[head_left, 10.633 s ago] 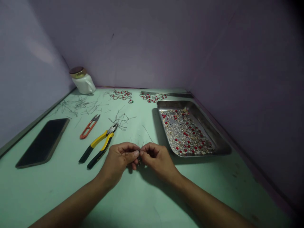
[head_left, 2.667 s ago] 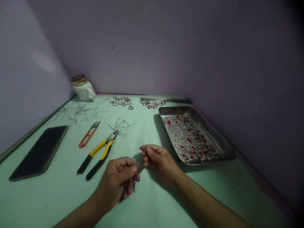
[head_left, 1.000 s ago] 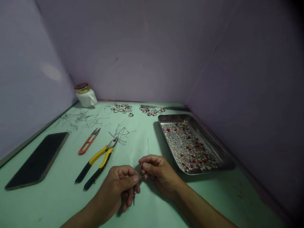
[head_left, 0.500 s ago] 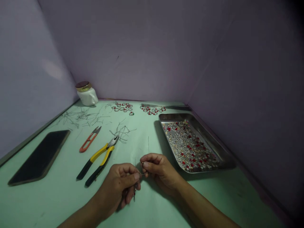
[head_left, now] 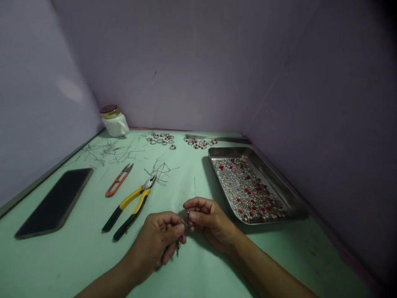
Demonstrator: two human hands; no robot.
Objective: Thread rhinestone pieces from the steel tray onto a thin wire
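Observation:
My left hand pinches a small beaded wire piece, whose lower end hangs below my fingers just above the green table. My right hand pinches the thin wire's other end right beside the left fingertips, thumb against forefinger. Both hands meet low over the table's near middle. The wire itself is very thin and mostly hidden by my fingers. A steel tray with several silver and red beads lies to the right of my hands.
Yellow-handled pliers and orange thread snips lie left of my hands. A black phone sits further left. Cut wire scraps, finished bead rings and a white jar are at the back. Purple walls enclose the table.
My hands have drawn closer together since 2.7 s ago, the right fingertips now at the left ones. The view has tilted slightly; the tools and tray lie where they were.

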